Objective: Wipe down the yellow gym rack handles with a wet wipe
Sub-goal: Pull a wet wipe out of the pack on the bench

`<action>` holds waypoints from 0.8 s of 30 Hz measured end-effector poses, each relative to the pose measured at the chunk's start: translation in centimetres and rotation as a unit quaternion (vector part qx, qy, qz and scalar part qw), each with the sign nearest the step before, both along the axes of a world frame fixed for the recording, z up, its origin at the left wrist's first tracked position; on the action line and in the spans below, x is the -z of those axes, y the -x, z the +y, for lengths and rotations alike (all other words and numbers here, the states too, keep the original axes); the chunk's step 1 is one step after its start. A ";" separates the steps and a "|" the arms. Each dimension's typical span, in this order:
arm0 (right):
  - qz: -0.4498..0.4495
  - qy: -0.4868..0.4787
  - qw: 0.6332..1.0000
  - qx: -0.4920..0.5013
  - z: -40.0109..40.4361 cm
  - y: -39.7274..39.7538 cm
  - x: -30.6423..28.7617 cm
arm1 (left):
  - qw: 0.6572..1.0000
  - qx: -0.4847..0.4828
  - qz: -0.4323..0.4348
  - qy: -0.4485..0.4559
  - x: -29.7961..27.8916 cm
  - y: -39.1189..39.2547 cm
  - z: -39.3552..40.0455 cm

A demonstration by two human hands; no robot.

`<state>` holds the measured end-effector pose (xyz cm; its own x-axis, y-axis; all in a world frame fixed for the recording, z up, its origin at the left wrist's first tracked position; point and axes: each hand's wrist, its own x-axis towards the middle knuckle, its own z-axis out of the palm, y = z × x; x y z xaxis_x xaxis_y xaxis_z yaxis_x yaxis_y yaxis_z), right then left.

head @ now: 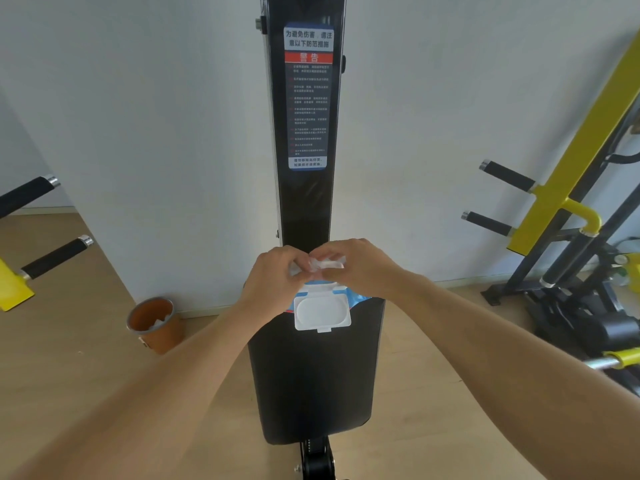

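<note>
A pack of wet wipes [360, 301] lies on the black bench seat [311, 382] with its white lid [321, 313] flipped open toward me. Above the pack, my left hand [273, 278] and my right hand [360, 268] both pinch a crumpled white wet wipe [323, 263] between their fingertips. The yellow rack arm [571, 168] stands at the right, carrying two black-gripped handles [507, 175] [486, 222]. At the left edge a yellow bracket [12, 289] carries two more black handles [55, 258] [26, 194].
The black upright backrest [308, 209] with a warning sticker [308, 95] rises behind my hands. An orange bin [156, 325] with used wipes inside stands on the wooden floor at the left. Black machine frames and a chrome bar [602, 362] crowd the right side.
</note>
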<state>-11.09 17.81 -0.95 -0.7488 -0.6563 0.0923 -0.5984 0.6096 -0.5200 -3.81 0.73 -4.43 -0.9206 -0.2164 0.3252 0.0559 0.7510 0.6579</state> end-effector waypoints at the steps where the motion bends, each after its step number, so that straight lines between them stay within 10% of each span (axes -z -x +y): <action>1: -0.001 0.021 1.000 0.012 -0.1 -0.1 0.1 | 1.000 0.001 0.001 -0.002 0.0 0.0 0.0; 7: -0.035 0.094 0.984 0.147 0.0 0.3 1.3 | 0.998 0.016 -0.003 0.058 0.4 -0.4 -0.1; 18: -0.093 0.061 0.989 0.101 -1.1 -0.5 0.2 | 0.997 -0.020 -0.015 0.069 -0.3 -1.1 0.3; 24: -0.116 0.160 0.973 0.119 -1.2 -0.3 0.8 | 0.997 0.009 0.004 -0.079 -0.9 -0.5 -0.1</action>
